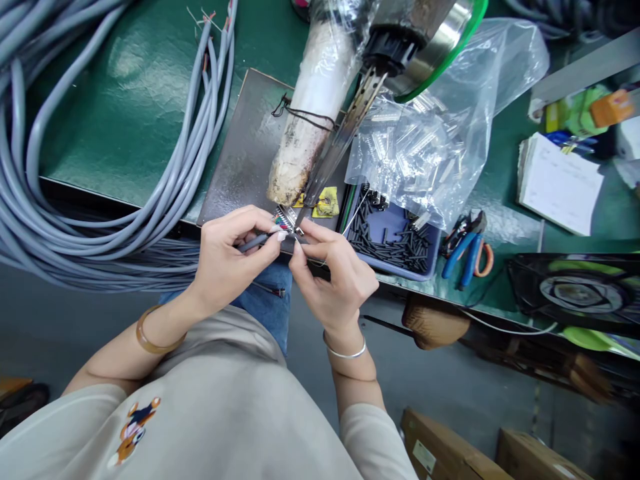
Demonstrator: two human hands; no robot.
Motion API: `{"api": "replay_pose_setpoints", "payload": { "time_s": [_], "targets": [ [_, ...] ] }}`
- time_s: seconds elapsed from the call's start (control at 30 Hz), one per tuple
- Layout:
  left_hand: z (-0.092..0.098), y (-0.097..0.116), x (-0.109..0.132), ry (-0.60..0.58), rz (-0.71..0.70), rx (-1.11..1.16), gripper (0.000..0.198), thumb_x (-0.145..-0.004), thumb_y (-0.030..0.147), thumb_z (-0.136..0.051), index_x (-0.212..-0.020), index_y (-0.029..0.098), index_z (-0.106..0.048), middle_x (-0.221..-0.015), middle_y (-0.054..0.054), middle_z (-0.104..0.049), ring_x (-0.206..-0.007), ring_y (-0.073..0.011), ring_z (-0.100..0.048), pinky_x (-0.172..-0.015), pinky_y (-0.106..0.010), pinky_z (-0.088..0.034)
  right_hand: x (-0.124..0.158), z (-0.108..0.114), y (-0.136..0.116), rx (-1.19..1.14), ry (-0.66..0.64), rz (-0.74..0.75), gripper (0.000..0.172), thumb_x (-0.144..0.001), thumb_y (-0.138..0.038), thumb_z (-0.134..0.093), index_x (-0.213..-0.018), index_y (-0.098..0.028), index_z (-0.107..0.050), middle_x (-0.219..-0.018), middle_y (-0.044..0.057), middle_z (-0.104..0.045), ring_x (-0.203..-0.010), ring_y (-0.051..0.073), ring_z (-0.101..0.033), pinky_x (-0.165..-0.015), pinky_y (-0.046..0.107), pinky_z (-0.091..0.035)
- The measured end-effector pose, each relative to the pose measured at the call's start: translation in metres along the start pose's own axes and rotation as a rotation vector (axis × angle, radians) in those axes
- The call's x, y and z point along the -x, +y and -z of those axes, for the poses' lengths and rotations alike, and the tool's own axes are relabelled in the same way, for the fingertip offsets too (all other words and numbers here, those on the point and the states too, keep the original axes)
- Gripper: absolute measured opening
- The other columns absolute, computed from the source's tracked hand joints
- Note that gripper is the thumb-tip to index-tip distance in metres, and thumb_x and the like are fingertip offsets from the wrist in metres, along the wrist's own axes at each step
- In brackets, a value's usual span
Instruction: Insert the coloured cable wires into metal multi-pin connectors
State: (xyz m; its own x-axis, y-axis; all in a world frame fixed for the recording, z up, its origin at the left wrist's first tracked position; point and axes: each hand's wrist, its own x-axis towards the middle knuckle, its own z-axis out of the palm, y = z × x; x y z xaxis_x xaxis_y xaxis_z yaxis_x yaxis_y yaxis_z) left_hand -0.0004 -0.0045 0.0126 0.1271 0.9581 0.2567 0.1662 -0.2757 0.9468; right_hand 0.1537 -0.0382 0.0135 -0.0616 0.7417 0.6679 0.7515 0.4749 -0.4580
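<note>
My left hand (235,250) pinches the end of a grey cable (254,243), with coloured cores fanning out at the fingertips. Just beyond the fingers is a small metal multi-pin connector (289,218); whether either hand grips it is hidden. My right hand (333,267) is closed, thumb and index finger close together beside the connector. A thin silvery wire (356,219) runs down to that hand and seems to pass between its fingers. The long metal shaft of a soldering iron (336,155) slants down from above, its tip pointing at the connector between my hands.
Coils of grey cable (150,217) fill the left side. A white wrapped cylinder (310,127) stands over a dark board (235,160). To the right are a blue tray (433,263) of short black tubes, a plastic bag (470,133) of connectors, pliers (467,257) and a fan (580,293).
</note>
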Motion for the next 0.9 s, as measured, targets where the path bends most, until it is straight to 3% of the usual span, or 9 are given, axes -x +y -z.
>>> {"api": "replay_pose_setpoints", "payload": {
  "time_s": [0.33, 0.5, 0.6, 0.73, 0.83, 0.9],
  "targets": [
    [-0.003, 0.000, 0.003, 0.011, 0.030, 0.000, 0.008, -0.083, 0.017, -0.071, -0.075, 0.015, -0.068, -0.080, -0.004, -0.073, -0.067, -0.0098, -0.062, -0.057, -0.020, -0.046, 0.004, -0.001, 0.001, 0.010, -0.003, -0.026, 0.016, -0.089, -0.011, -0.069, -0.089, -0.024, -0.061, -0.110, 0.005, -0.081, -0.089, 0.016, -0.079, -0.076, 0.027, -0.064],
    [0.000, 0.002, 0.001, -0.006, 0.164, 0.047, 0.009, -0.083, 0.021, -0.071, -0.077, 0.015, -0.069, -0.065, 0.001, -0.065, -0.049, -0.0049, -0.048, -0.045, -0.018, -0.035, 0.003, 0.000, 0.001, -0.014, 0.004, -0.036, 0.016, -0.089, -0.009, -0.069, -0.088, -0.024, -0.062, -0.106, 0.005, -0.081, -0.090, 0.016, -0.079, -0.077, 0.027, -0.064],
    [0.003, 0.003, -0.001, -0.103, 0.318, 0.224, 0.013, -0.083, 0.024, -0.072, -0.077, 0.015, -0.066, -0.055, 0.005, -0.057, -0.039, -0.0027, -0.038, -0.037, -0.017, -0.028, 0.003, 0.003, 0.002, -0.064, -0.014, -0.093, 0.015, -0.090, -0.011, -0.069, -0.088, -0.024, -0.063, -0.100, 0.002, -0.081, -0.090, 0.016, -0.079, -0.077, 0.028, -0.064],
    [0.006, 0.005, 0.000, -0.241, 0.465, 0.396, 0.022, -0.082, 0.033, -0.076, -0.082, 0.015, -0.064, -0.066, 0.001, -0.067, -0.037, -0.0027, -0.042, -0.034, -0.016, -0.032, 0.006, 0.008, 0.004, -0.150, -0.060, -0.183, 0.012, -0.092, -0.013, -0.067, -0.088, -0.024, -0.062, -0.094, -0.001, -0.079, -0.086, 0.014, -0.078, -0.072, 0.025, -0.064],
    [0.011, 0.008, 0.010, -0.337, 0.502, 0.399, 0.025, -0.086, 0.038, -0.074, -0.086, 0.015, -0.064, -0.070, 0.000, -0.071, -0.039, -0.0033, -0.044, -0.036, -0.016, -0.034, 0.010, 0.013, 0.004, -0.217, -0.070, -0.244, 0.009, -0.094, -0.017, -0.066, -0.090, -0.024, -0.061, -0.089, -0.002, -0.077, -0.079, 0.013, -0.076, -0.066, 0.025, -0.063],
    [0.018, 0.010, 0.021, -0.488, 0.460, 0.335, 0.024, -0.089, 0.039, -0.070, -0.087, 0.016, -0.067, -0.071, -0.001, -0.072, -0.042, -0.0051, -0.049, -0.040, -0.018, -0.037, 0.013, 0.017, 0.003, -0.266, -0.013, -0.295, 0.006, -0.096, -0.021, -0.064, -0.094, -0.025, -0.060, -0.088, -0.002, -0.076, -0.073, 0.013, -0.076, -0.063, 0.027, -0.063]
  ]
}}
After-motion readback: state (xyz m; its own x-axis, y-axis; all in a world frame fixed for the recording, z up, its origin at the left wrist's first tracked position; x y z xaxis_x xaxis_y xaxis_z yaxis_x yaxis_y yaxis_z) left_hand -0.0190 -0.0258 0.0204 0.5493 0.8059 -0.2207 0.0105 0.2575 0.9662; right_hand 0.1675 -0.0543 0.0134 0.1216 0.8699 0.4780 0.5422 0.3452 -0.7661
